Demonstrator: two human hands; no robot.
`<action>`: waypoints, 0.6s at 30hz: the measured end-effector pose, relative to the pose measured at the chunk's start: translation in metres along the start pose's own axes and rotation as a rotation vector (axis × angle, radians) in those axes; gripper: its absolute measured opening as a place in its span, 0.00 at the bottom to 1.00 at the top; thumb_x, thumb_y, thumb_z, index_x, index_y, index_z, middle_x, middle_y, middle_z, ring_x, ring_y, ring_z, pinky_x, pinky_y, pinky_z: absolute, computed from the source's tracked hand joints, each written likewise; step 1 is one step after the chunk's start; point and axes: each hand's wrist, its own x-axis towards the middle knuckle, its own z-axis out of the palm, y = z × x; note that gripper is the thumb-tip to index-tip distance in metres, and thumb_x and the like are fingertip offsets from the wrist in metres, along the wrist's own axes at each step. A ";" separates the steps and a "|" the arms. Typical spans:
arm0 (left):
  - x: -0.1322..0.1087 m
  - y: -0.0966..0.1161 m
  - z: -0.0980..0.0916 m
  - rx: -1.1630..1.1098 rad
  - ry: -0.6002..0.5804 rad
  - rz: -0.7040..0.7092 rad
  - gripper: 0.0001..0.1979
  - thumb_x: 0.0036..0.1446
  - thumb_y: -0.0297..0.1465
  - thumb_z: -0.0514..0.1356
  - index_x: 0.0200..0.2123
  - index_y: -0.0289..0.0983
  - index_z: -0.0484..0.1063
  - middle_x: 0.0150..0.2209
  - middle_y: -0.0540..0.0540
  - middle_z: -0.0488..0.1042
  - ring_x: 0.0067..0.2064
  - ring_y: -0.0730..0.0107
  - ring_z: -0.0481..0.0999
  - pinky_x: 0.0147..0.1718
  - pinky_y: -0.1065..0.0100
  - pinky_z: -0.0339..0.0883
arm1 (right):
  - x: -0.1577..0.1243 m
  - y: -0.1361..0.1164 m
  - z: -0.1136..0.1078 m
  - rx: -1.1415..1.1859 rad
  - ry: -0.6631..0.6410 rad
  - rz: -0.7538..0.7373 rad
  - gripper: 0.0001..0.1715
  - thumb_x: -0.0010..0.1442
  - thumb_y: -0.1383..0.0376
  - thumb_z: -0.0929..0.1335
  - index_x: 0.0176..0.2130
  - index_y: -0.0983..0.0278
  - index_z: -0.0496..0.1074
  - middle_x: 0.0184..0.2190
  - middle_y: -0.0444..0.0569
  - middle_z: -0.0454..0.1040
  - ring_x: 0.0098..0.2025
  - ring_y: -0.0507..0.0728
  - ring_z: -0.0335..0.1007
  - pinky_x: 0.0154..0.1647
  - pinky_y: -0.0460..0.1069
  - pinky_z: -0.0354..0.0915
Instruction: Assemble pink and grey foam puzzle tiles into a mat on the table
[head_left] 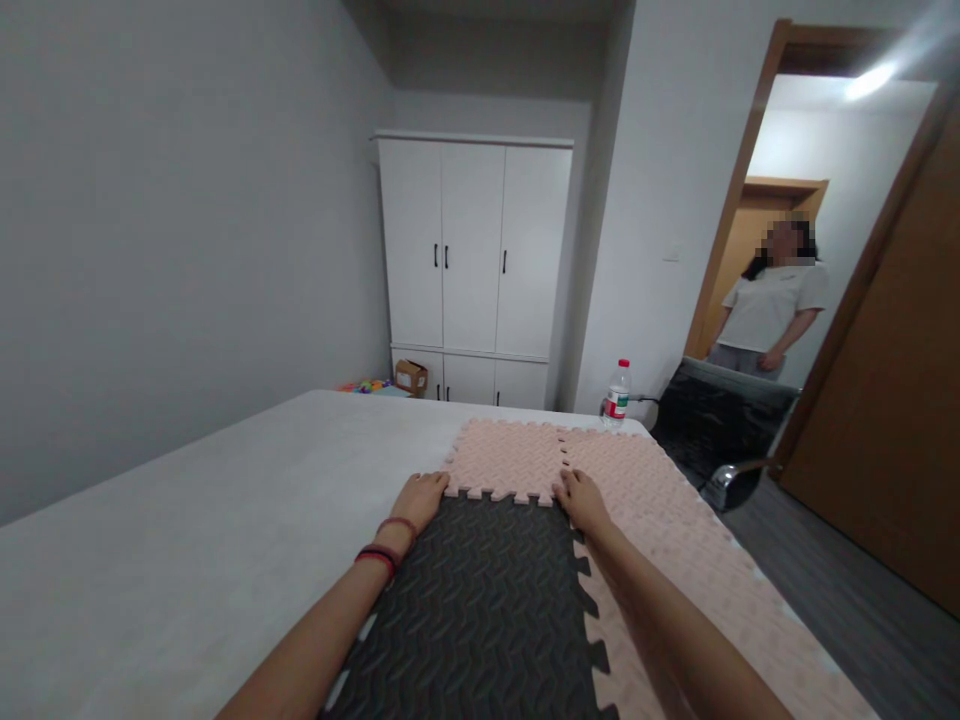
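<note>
A black foam mat tile (495, 600) with a ridged surface lies in front of me, its far edge against the toothed edge of a pink foam mat tile (510, 455). My left hand (421, 500), with bracelets on the wrist, grips the black tile's far left corner, fingertips by the pink tile's corner. At the far right corner my right hand (583, 500) is closed on the edge, fingers bent over the seam. More pink foam matting (675, 540) runs along the right, under my right forearm. Teeth along the black tile's right side overlap the pink; the fingers' undersides are hidden.
The mats lie on a white table (225, 540). A plastic bottle (618, 394) with a red cap stands at its far right corner. Beyond are a black chair (720, 415), a cardboard box (411, 377) and a white wardrobe (472, 250). Another person (776, 310) stands in the doorway.
</note>
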 end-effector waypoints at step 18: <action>0.000 -0.006 0.010 0.062 0.079 0.033 0.20 0.59 0.39 0.54 0.51 0.36 0.64 0.52 0.42 0.67 0.51 0.60 0.68 0.51 0.49 0.60 | -0.017 -0.008 0.000 -0.039 0.033 -0.027 0.27 0.65 0.58 0.49 0.53 0.63 0.63 0.52 0.56 0.66 0.52 0.56 0.62 0.52 0.49 0.54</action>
